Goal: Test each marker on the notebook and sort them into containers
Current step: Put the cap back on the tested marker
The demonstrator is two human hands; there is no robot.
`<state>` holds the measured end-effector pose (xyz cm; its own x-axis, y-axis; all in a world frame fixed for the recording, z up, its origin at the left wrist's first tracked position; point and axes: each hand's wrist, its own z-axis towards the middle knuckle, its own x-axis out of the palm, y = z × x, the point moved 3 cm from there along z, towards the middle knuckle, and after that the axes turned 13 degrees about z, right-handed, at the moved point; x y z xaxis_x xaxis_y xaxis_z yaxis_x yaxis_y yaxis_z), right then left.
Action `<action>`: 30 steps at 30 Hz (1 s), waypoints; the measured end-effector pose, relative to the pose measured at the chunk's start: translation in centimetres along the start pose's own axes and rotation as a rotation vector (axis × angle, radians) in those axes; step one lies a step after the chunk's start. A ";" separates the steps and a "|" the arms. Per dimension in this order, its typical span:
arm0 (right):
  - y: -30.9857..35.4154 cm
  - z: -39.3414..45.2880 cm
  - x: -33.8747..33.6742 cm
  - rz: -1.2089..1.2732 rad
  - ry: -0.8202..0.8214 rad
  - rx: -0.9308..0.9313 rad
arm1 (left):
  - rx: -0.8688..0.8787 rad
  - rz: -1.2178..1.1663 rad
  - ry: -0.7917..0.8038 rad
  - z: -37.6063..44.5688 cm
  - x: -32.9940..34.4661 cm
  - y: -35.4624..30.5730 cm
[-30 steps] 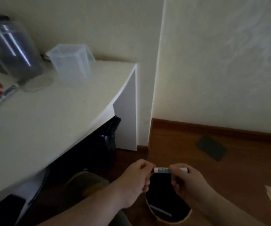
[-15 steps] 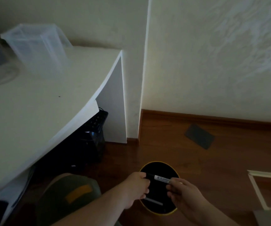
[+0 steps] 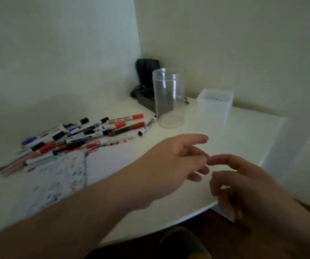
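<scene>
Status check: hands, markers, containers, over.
Left hand and right hand both empty, over the desk edge. Markers piled left, above the notebook. Clear cylinder and square tub upright, path to pile unobstructed.

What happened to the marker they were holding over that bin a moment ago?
It is gone from view: both the left hand and right hand now hover empty over the white desk. The view swung up from the floor bin. The clear round jar stays put.
</scene>
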<state>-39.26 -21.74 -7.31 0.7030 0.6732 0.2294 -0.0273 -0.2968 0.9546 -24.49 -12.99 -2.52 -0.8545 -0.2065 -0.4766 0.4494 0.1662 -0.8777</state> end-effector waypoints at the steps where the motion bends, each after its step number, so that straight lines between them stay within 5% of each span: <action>1: 1.3 1.6 2.8 -0.065 0.066 -0.052 | -0.009 0.039 -0.080 -0.4 -3.3 0.8; 4: 3.0 7.3 11.1 -0.274 0.248 -0.162 | -0.113 0.217 -0.289 -1.4 -11.8 5.3; 10: 1.9 18.8 22.6 -1.075 0.310 -0.495 | -0.303 0.626 -0.603 -3.9 -21.7 14.6; 14: 1.0 21.8 25.1 -1.511 0.378 -0.434 | -0.229 0.633 -0.698 -4.0 -23.2 16.3; 20: -1.0 22.0 24.6 -1.516 0.322 -0.609 | -0.036 0.642 -0.783 -4.1 -22.2 17.4; 30: -0.2 21.6 23.7 -1.355 0.347 -0.730 | 0.022 0.683 -0.735 -3.7 -21.7 18.0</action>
<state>-7.20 -20.38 -6.13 0.3012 0.3038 -0.9039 0.0667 0.9389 0.3377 1.13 -1.92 -7.79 -0.0416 -0.6188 -0.7845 0.7945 0.4556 -0.4015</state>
